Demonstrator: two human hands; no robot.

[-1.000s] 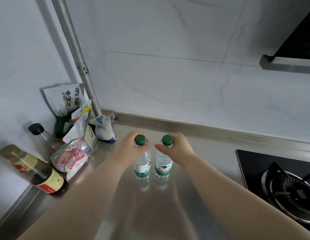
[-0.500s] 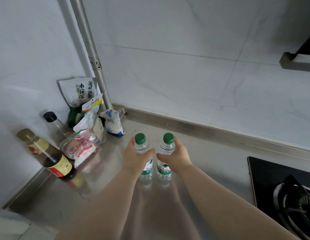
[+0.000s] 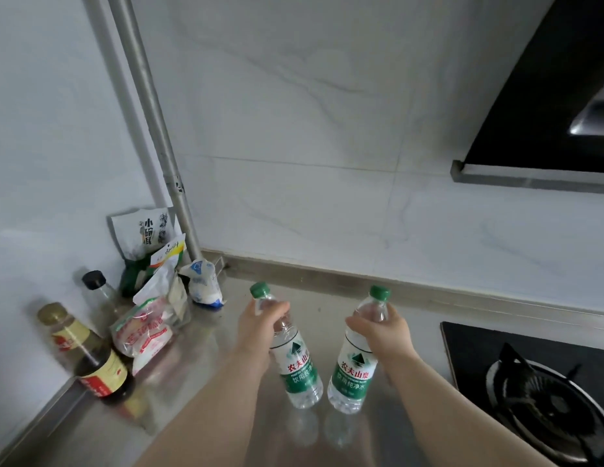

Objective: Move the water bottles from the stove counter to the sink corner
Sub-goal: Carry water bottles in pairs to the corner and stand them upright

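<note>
1. Lift-off is the change: half a second ago both water bottles stood upright, side by side, on the counter (image 3: 199,392). Now both appear raised clear of it, with their reflections showing below the bases.
2. The left hand (image 3: 260,326) has its fingers curled round the shoulder of the left bottle (image 3: 298,365), whose green cap leans to the left.
3. The right hand (image 3: 384,332) wraps the upper part of the right bottle (image 3: 352,369), whose cap leans to the right. The bases are near each other and the caps are apart.
4. A second ago the hands were up at the caps; they now grip lower down.
5. The pick-up looks done. The carry to the sink corner remains, and no sink is in view, only the stove burner (image 3: 546,399) at the right.
</note>
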